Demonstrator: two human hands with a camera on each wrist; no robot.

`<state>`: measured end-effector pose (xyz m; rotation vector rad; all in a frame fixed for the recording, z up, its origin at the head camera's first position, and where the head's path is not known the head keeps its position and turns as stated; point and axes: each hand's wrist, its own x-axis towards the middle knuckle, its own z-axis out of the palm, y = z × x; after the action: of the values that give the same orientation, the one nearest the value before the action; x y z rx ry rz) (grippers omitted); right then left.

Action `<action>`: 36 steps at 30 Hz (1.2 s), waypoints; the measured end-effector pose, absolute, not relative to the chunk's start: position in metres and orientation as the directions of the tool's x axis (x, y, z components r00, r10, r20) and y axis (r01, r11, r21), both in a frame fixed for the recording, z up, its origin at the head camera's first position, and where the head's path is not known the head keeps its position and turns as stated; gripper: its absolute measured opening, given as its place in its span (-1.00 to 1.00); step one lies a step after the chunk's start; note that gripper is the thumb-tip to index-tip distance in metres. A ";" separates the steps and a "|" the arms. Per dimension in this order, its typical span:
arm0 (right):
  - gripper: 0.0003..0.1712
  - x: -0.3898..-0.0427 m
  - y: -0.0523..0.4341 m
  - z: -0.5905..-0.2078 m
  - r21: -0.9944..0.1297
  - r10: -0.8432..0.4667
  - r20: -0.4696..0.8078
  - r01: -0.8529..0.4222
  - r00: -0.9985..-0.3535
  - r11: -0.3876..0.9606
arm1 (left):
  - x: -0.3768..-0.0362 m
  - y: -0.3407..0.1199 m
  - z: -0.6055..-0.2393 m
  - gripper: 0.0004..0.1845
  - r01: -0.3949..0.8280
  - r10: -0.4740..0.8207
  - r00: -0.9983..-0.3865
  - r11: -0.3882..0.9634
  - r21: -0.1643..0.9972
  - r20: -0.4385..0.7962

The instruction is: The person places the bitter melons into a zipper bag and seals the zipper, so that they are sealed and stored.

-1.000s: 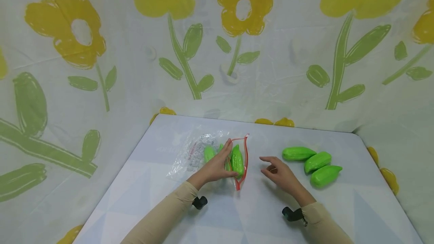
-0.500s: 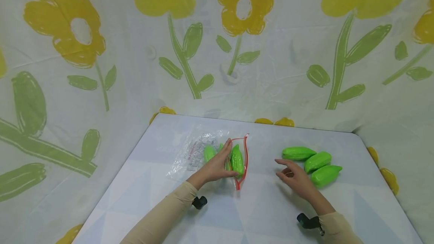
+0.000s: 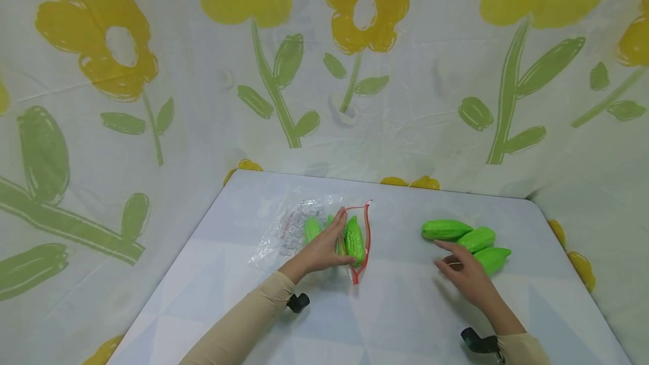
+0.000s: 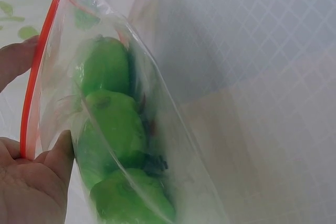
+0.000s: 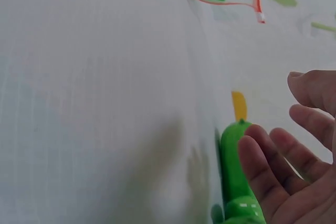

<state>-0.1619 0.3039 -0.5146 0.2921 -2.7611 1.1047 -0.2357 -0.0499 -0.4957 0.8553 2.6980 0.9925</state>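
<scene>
Left hand (image 3: 316,252): fingers spread, touching red-edged bag (image 3: 291,232); right hand (image 3: 470,279): fingers apart, near green fruit (image 3: 445,230).

Left hand (image 3: 320,249) is spread, right hand (image 3: 469,276) loosely curved.

Bag (image 3: 290,232) left, loose produce (image 3: 476,239) right, on table (image 3: 385,320)

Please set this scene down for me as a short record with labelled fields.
Left hand: the left hand touches the bag at its mouth, thumb and fingers spread
Right hand: the right hand is beside the loose pieces, holding nothing
Bag: clear bag with red edging, mouth open
Bag contents: at least three green pieces
Loose: three green fruit-like pieces, close together
Surface: pale table
Backdrop: white sheet printed with yellow flowers
</scene>
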 end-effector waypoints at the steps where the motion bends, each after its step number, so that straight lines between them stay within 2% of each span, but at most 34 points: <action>1: -0.45 -0.160 0.306 -0.514 -0.662 -0.112 0.214 -0.228 -0.970 0.714 | -0.236 -0.050 -0.496 0.24 0.463 0.557 -0.828 0.620 0.633 0.060; 18: -0.45 -0.141 0.334 -0.503 -0.624 0.015 0.213 -0.124 -0.977 0.772 | -0.235 -0.050 -0.498 0.23 0.477 0.568 -0.820 0.606 0.636 0.073; 36: -0.28 -0.129 0.357 -0.504 -0.597 0.192 0.177 0.050 -0.965 0.801 | -0.235 -0.052 -0.496 0.22 0.474 0.563 -0.823 0.605 0.639 0.077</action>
<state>-0.1290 0.3571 -0.5041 -0.1886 -2.7600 0.9055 -0.2347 -0.0516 -0.4961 0.8756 2.6940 1.0142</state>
